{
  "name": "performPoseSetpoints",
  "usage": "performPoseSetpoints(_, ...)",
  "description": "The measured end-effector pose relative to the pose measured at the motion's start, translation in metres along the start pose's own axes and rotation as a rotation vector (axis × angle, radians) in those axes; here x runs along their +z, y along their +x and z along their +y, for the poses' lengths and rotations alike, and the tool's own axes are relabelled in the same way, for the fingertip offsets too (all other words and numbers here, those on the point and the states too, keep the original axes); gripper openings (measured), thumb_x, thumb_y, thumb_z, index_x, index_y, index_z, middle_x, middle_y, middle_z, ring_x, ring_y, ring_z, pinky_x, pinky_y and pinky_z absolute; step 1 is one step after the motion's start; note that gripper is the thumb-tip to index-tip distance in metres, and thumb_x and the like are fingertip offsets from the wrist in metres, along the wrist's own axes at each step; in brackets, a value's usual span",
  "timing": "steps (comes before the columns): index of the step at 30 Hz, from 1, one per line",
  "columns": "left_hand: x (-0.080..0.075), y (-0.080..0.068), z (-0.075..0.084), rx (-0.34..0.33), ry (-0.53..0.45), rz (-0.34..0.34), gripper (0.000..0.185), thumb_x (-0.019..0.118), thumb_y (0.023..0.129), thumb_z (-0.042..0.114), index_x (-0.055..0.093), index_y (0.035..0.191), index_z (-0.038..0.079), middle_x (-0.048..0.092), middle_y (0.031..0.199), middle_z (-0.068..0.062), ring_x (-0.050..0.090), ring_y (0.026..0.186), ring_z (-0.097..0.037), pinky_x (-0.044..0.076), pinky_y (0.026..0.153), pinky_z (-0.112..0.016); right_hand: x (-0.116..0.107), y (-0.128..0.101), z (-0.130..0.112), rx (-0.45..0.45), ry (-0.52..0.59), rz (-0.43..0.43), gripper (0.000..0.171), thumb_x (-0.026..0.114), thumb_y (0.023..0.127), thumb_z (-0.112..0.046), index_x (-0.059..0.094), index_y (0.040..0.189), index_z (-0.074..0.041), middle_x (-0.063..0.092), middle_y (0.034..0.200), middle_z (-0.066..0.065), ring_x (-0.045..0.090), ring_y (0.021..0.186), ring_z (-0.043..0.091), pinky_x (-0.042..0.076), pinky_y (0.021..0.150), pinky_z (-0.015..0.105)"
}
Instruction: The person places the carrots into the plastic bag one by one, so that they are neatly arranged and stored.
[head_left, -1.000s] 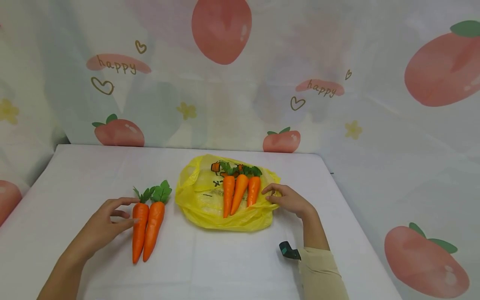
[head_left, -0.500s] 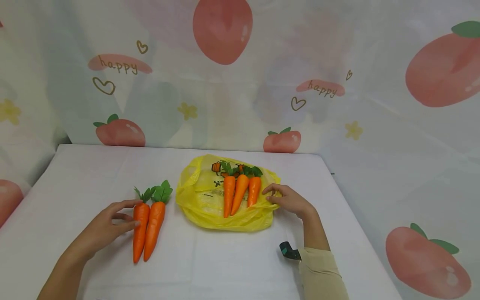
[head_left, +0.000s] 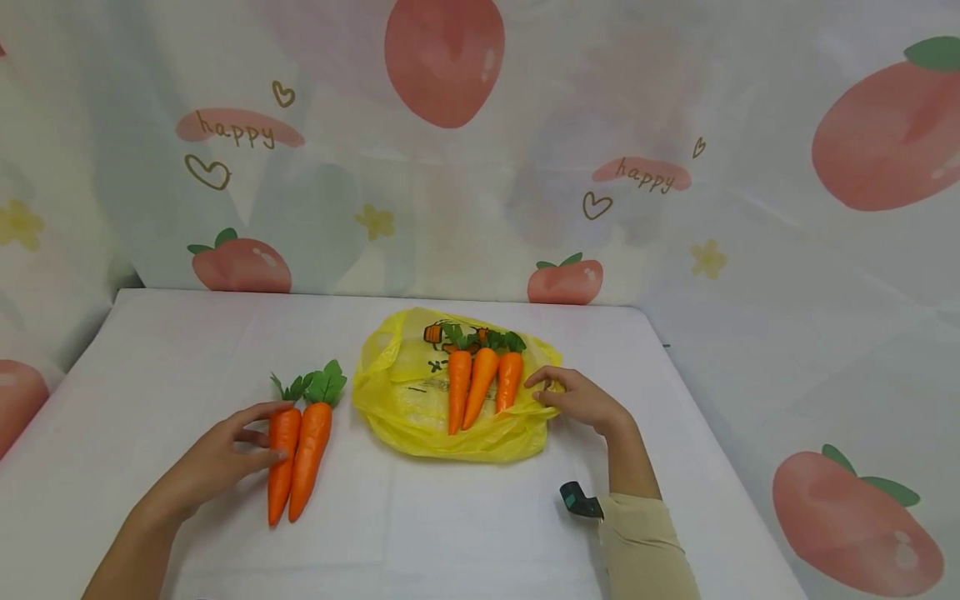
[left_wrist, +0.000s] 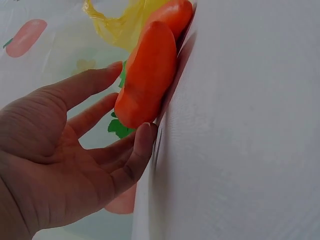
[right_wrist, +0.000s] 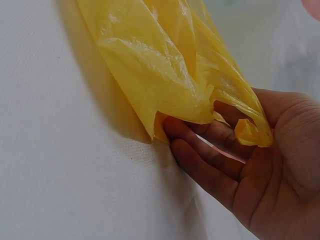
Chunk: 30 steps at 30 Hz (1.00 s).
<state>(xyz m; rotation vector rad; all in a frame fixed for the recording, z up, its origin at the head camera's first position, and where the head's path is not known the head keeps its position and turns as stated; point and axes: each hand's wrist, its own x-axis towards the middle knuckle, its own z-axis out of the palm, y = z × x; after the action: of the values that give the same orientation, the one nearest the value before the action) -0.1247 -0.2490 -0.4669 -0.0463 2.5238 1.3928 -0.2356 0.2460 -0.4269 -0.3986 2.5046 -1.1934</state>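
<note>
Two orange carrots with green leafy tops lie side by side on the white tablecloth at the left. My left hand (head_left: 217,462) reaches over the nearer carrot (head_left: 281,454), thumb and fingers spread about its thick end. In the left wrist view its fingertips (left_wrist: 144,134) are right at that carrot's surface. The other carrot (head_left: 311,450) lies just to the right. A yellow plastic bag (head_left: 412,437) is spread in the middle, with three more carrots (head_left: 482,383) at its mouth. My right hand (head_left: 588,404) holds the bag's right edge, a handle loop (right_wrist: 247,131) caught beside the thumb.
A white-clothed table (head_left: 420,533) bears everything. Behind it hangs a fruit-printed backdrop (head_left: 450,208), with more of the same cloth at both sides. A small black device (head_left: 579,500) juts out by the right sleeve (head_left: 645,542).
My left hand has shifted slightly right, its fingers coming further over the nearer carrot. The right hand, bag and other carrots stay as they were, apart from a slight camera shift.
</note>
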Motion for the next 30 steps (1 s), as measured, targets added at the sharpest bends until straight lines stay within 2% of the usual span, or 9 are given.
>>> performPoseSetpoints(8,0.002,0.002,-0.002,0.040,0.036,0.001,0.082,0.088,0.085,0.027,0.047,0.155,0.016,0.054,0.135,-0.021,0.052,0.117,-0.038,0.053,0.080,-0.041,-0.001,0.001,0.001,-0.005,-0.001,-0.003,0.023,0.056,0.104,-0.005,0.066,0.123,0.003,0.056,0.105,0.016,0.051,0.097,0.034,0.047,0.080,0.040)
performPoseSetpoints(16,0.003,0.002,-0.001,0.060,0.054,0.021,0.080,0.089,0.084,0.026,0.049,0.153,0.016,0.054,0.134,-0.022,0.056,0.112,-0.038,0.055,0.083,-0.043,0.000,0.000,0.000,-0.011,-0.003,-0.005,0.023,0.056,0.103,-0.005,0.066,0.122,0.003,0.056,0.105,0.015,0.050,0.099,0.033,0.046,0.079,0.037)
performPoseSetpoints(23,0.003,-0.001,0.002,0.081,0.040,0.041,0.082,0.089,0.083,0.020,0.047,0.154,0.015,0.042,0.148,-0.027,0.056,0.117,-0.045,0.055,0.089,-0.053,0.000,0.012,0.022,0.005,-0.012,0.000,0.023,0.056,0.104,-0.006,0.067,0.123,0.002,0.057,0.105,0.016,0.050,0.099,0.034,0.046,0.080,0.039)
performPoseSetpoints(27,0.004,-0.001,0.001,0.094,0.029,0.054,0.082,0.088,0.084,0.014,0.047,0.154,0.015,0.034,0.155,-0.027,0.053,0.122,-0.049,0.053,0.091,-0.058,0.000,0.019,0.037,0.004,-0.019,0.009,0.023,0.058,0.104,-0.012,0.068,0.123,-0.003,0.057,0.106,0.013,0.050,0.100,0.031,0.045,0.080,0.039)
performPoseSetpoints(30,0.005,-0.001,0.001,0.092,0.029,0.056,0.081,0.088,0.084,0.012,0.047,0.154,0.015,0.031,0.157,-0.027,0.051,0.124,-0.051,0.053,0.091,-0.060,-0.001,0.020,0.039,0.000,-0.016,0.009,0.022,0.060,0.104,-0.015,0.069,0.123,-0.007,0.058,0.106,0.011,0.050,0.101,0.030,0.045,0.081,0.039)
